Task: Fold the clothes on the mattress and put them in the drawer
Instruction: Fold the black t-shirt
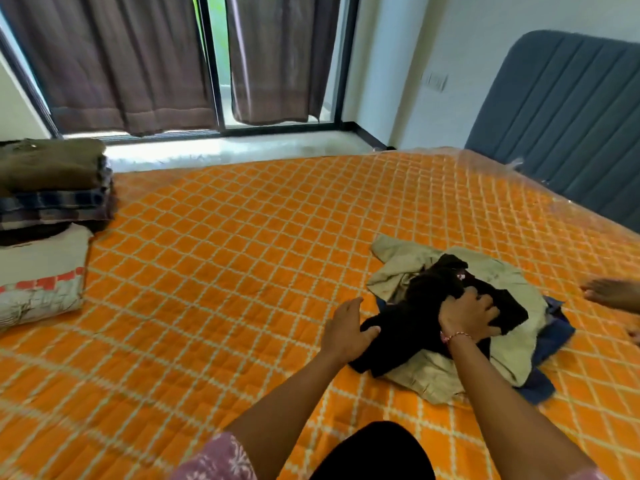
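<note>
Quilted orange mattress (242,237) with cream diamond stitching beneath both outstretched arms. Crumpled pile: soft black garment (415,327) atop beige cloth (491,271). Right hand (467,317) clutching black fabric; left hand (346,327) spread, fingers touching its edge.

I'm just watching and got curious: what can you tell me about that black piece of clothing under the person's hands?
The black garment is a soft, dark, crumpled cloth, not yet folded. It lies bunched on top of a beige garment, which covers a blue one, on the orange quilted mattress. The right hand grips it with curled fingers; the left hand touches its left edge. What kind of garment it is cannot be told.
</note>
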Action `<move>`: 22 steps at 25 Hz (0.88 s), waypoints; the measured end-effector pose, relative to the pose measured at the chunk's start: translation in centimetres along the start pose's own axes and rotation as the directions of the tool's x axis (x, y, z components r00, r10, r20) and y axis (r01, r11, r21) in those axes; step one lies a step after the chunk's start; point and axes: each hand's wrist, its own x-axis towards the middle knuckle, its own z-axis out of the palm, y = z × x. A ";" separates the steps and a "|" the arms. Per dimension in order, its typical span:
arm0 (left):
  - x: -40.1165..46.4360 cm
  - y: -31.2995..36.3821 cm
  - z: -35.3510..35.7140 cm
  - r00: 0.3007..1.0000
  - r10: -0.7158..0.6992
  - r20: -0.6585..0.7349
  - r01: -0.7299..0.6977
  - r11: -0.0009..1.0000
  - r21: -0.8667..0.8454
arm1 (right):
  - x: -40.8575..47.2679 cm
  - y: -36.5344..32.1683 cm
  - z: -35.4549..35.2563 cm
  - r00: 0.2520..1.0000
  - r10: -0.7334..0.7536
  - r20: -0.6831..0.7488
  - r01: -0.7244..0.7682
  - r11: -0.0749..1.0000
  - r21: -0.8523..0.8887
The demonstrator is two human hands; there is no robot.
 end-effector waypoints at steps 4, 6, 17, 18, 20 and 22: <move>-1.3 -0.6 -0.9 0.999 0.027 0.042 -0.021 0.989 -0.145 | -3.2 -3.6 -1.2 0.955 -0.288 -0.075 0.298 0.918 0.262; -1.4 -0.1 -3.2 0.990 0.143 0.002 -0.143 0.990 -0.023 | -7.5 -6.3 -1.7 0.858 -0.506 0.091 0.426 0.798 0.426; -10.3 -2.0 -22.1 0.912 -0.026 -0.409 -0.263 0.729 -0.632 | -16.7 -12.8 -3.8 0.424 -0.786 0.451 0.187 0.563 0.805; -11.6 -2.5 -24.1 0.906 -0.068 -0.418 -0.262 0.686 -0.679 | -18.1 -13.4 -3.3 0.321 -0.805 0.500 0.213 0.575 0.790; -13.7 -3.7 -27.5 0.913 -0.104 -0.395 -0.245 0.636 -0.732 | -21.4 -15.7 -1.6 0.341 -0.824 0.452 0.325 0.555 0.766; -16.4 -4.9 -30.5 0.896 -0.107 -0.431 -0.242 0.696 -0.676 | -25.2 -19.0 -0.5 0.516 -0.781 0.352 0.362 0.571 0.737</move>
